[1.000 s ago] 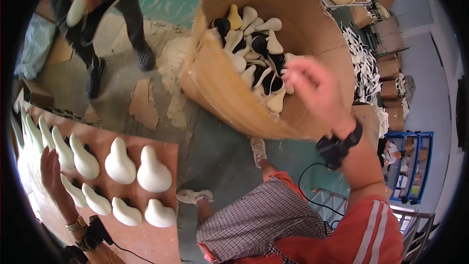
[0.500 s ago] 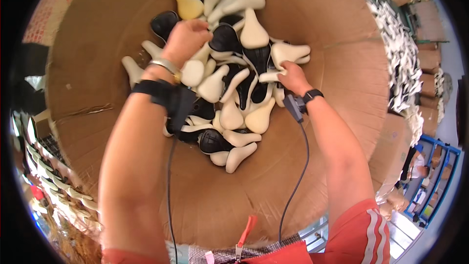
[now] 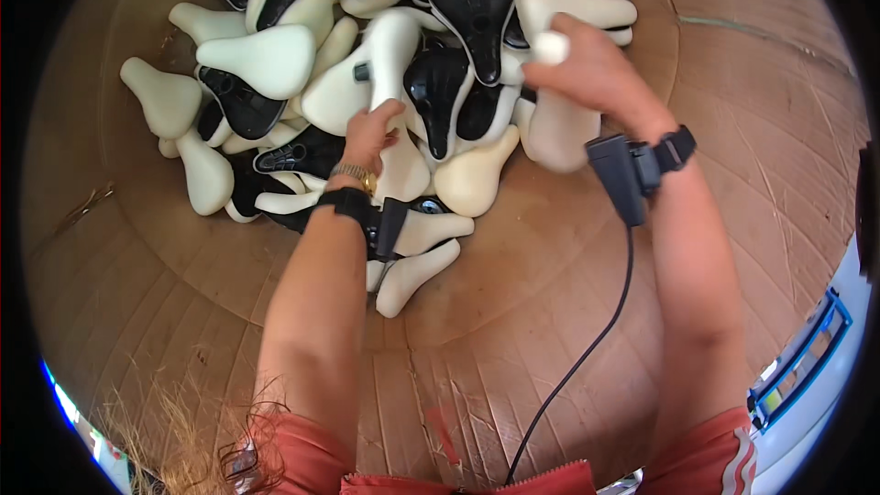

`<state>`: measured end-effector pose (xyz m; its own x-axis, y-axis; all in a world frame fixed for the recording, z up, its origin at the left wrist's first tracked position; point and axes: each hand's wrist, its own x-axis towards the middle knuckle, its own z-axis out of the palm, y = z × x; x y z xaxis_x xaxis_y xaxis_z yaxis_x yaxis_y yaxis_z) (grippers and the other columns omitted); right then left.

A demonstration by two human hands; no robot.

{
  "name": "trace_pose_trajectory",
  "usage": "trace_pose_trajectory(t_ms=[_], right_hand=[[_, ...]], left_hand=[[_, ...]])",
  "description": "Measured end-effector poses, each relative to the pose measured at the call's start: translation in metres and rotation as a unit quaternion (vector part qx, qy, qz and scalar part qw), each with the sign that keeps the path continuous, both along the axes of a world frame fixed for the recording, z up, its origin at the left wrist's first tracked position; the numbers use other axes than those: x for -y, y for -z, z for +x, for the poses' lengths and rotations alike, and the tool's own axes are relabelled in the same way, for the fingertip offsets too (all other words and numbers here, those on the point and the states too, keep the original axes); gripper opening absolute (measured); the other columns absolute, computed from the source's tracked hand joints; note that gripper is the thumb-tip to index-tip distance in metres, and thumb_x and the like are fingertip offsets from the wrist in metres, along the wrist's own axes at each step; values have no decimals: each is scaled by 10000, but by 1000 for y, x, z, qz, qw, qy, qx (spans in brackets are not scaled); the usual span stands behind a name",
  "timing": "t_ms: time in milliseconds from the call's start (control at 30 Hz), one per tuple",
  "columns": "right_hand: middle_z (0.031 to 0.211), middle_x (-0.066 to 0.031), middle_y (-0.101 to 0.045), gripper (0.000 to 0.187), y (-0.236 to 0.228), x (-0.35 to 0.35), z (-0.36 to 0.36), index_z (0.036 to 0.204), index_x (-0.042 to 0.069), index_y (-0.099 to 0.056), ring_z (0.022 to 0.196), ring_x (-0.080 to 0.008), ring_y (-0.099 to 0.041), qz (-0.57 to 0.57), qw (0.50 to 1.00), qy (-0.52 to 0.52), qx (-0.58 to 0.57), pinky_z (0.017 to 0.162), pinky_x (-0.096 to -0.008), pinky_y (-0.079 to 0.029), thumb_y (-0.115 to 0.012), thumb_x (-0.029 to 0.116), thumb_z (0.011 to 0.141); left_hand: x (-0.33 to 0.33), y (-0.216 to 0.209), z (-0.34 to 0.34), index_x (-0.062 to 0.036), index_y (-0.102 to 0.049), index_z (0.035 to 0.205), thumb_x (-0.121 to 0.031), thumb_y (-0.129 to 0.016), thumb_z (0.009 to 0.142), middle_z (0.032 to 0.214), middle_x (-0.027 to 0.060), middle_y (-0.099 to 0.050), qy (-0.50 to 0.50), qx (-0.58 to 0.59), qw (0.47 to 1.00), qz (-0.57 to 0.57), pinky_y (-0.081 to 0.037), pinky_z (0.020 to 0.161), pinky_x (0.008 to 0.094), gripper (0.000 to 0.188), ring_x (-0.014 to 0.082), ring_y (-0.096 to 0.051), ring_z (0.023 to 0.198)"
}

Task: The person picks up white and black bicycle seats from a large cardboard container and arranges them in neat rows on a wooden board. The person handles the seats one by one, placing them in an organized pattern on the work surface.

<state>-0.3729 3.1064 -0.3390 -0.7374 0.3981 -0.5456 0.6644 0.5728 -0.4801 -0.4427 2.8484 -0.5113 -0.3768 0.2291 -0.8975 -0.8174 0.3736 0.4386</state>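
Note:
A heap of bicycle saddles, some pale foam side up and some black underside up, lies inside a large round cardboard bin (image 3: pixel 513 284). My left hand (image 3: pixel 368 139) is closed around the narrow nose of a white saddle (image 3: pixel 394 46) in the middle of the heap. At the heap's right side my right hand (image 3: pixel 591 69) grips another white saddle by its nose (image 3: pixel 550 48), whose rounded tip points up between thumb and fingers. Beneath that hand lies a further pale saddle (image 3: pixel 561 133); whether it joins the gripped nose cannot be made out.
A black saddle (image 3: pixel 438 96) lies between my hands, and a cream one (image 3: pixel 477 174) nearer to me. Black devices are strapped to both wrists; a cable (image 3: pixel 587 348) hangs from the right one. Beyond the bin's right edge stands a blue frame (image 3: pixel 802 357).
The view has come closer to the heap. My left hand has moved from the heap's far left toward its near middle and closed on a saddle. The nose in my right hand now points upward.

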Motion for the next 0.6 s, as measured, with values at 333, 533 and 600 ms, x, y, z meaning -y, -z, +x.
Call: trace_pose_trajectory(t_ms=[333,533,600], right_hand=[[798,-187,-655,528,165,41,47,1063,-143,-562,658,-274,-650,-216,890,401,-18,584,-349,-513,-708,130,636],[636,-145,-620,262,174,26,31,704,-59,-596,584,-225,-647,-119,958,261,1,478,-320,-476,-702,180,707],[610,-94,-583,134,164,27,41,736,-25,-584,586,-212,-649,-214,920,327,-27,462,-317,-470,-652,90,738]], left_hand=[[-37,43,116,73,-493,1106,-47,-694,629,1094,207,-596,-7,-174,980,-97,-494,770,355,532,294,-629,902],[-44,34,112,58,-514,1051,-73,-712,608,909,153,-632,-68,-238,961,-127,-478,747,355,503,259,-615,821],[-33,-6,85,39,-522,1048,-102,-705,631,887,121,-620,-80,-105,986,-104,-463,712,331,477,220,-582,771]])
